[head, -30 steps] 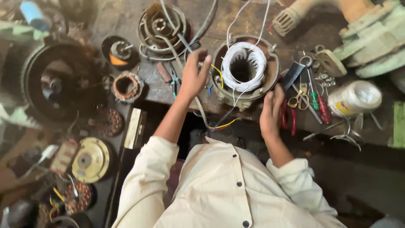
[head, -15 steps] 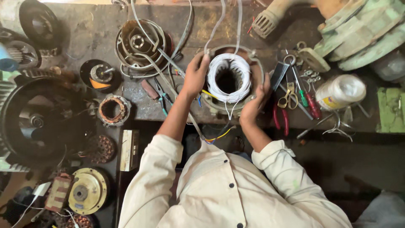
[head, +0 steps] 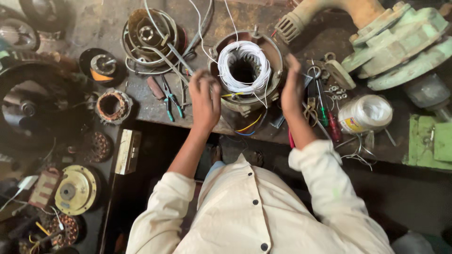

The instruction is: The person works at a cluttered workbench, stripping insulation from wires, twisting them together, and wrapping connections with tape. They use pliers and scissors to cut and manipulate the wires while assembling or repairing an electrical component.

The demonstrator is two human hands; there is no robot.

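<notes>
Fingers of the left hand (head: 205,99) were loosely curled and blurred, so a pinch on anything could not be told, though they sat just beside the left rim of the motor stator (head: 246,70). Fingers of the right hand (head: 293,85) were held straight and pressed together, laid flat against the stator's right side. The stator was stood near the front edge of the grimy workbench (head: 155,108), between the two hands, with white winding wire (head: 245,66) bundled around its bore. Its long axis was judged to run roughly upright, the open bore pointing up toward the camera, tilted slightly away. Loose white leads were seen trailing off toward the back of the bench, and yellow and blue wires hung off the front edge below the housing. A slip was judged possible: with only one flat palm against it and the housing so near the edge, a push could tip it off. The trailing leads could also be snagged by the green-handled pliers (head: 170,101) or the red screwdriver (head: 329,123) lying close by, and the coils pulled out of shape.
</notes>
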